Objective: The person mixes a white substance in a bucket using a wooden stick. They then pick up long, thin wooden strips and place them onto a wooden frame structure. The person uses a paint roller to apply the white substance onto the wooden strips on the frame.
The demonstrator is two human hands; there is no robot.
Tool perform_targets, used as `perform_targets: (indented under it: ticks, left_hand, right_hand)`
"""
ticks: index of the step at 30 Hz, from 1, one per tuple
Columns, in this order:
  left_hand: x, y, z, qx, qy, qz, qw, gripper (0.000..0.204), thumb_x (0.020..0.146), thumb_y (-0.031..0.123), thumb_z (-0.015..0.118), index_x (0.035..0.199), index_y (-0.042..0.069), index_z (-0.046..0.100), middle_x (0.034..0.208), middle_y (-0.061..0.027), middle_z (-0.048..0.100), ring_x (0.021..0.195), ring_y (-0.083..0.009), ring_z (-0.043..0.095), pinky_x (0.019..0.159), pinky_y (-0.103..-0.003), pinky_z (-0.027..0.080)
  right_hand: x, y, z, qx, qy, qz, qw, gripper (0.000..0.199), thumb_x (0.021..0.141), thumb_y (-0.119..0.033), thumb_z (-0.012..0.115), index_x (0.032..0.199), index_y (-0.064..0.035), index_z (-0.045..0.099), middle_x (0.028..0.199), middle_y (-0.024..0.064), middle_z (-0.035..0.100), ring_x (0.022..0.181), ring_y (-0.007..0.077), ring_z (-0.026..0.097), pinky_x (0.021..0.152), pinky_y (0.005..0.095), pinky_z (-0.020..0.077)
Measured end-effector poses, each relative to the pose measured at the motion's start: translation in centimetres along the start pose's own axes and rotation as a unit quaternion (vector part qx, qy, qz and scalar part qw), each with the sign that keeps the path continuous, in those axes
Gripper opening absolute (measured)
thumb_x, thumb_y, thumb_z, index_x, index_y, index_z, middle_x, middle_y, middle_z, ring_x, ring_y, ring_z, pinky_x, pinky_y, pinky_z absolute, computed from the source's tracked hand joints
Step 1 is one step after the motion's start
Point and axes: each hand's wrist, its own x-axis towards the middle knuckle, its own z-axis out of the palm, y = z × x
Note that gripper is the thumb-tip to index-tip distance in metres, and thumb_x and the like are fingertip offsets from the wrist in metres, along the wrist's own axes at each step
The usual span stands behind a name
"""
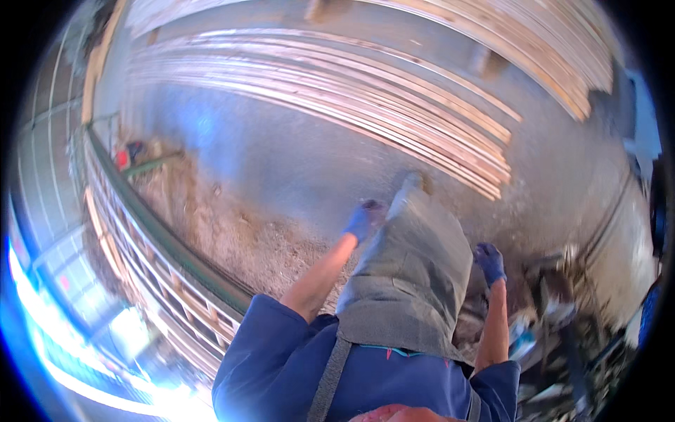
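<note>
Shirt [271, 359], left hand [363, 219], right hand [490, 263] beside apron [408, 271] edges, grips unclear, open floor [302, 155] ahead

Long boards [394, 119] across upper frame, apron [404, 281] at lower centre between left hand [364, 220] and right hand [490, 263], railing [160, 228] at lower left, clutter [555, 292] at lower right

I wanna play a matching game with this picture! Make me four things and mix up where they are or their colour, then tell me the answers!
Things:
1. Left hand
2. Right hand
3. Apron
4. Long boards

Clues:
A. Gloved, on the apron's right
B. Wooden, lying beyond both hands
C. Grey
D. Gloved, on the apron's left

Right pairs: 1-D, 2-A, 3-C, 4-B
</note>
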Motion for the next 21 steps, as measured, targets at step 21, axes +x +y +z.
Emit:
perform_targets:
  ticks: [21]
  left_hand:
    - [14.7,0.4,19.5,0.428,0.014,-0.062,0.901,0.055,0.081,0.035,0.068,0.125,0.003,0.056,0.116,-0.0199,0.062,0.11,-0.0386,0.057,0.096,-0.049,0.042]
  right_hand:
    - [53.1,32.1,-11.7,-0.019,0.156,0.157,0.975,0.078,0.088,-0.042,0.065,0.144,0.0019,0.033,0.131,0.019,0.056,0.116,0.0303,0.057,0.095,0.0411,0.0457]
